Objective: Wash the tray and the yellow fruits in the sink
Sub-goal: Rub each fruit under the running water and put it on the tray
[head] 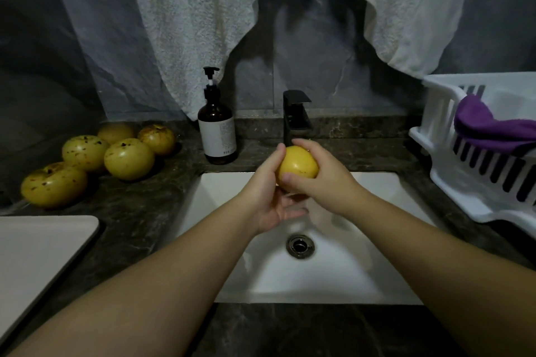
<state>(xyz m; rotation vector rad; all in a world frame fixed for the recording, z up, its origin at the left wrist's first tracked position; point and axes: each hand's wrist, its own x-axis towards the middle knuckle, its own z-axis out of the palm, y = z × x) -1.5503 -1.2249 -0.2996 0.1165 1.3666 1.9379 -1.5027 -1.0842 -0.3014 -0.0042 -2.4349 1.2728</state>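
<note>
Over the white sink (362, 275), just in front of the black faucet (295, 116), both hands hold one yellow fruit (298, 164); the right hand (322, 174) grasps it from the right with thumb and fingers curled round it, while the left hand (269, 194) cups it from the left and below, thumb pressed on its side and fingers relaxed beneath. Five more speckled yellow fruits (127, 158) sit clustered on the dark surface (139, 211) left of the sink; the pale tray (34, 252) lies nearer, at the left edge; a brown pump bottle (217, 133) stands beside the faucet; a white dish rack (470, 165) holding a purple cloth (490, 127) sits on the right.
</note>
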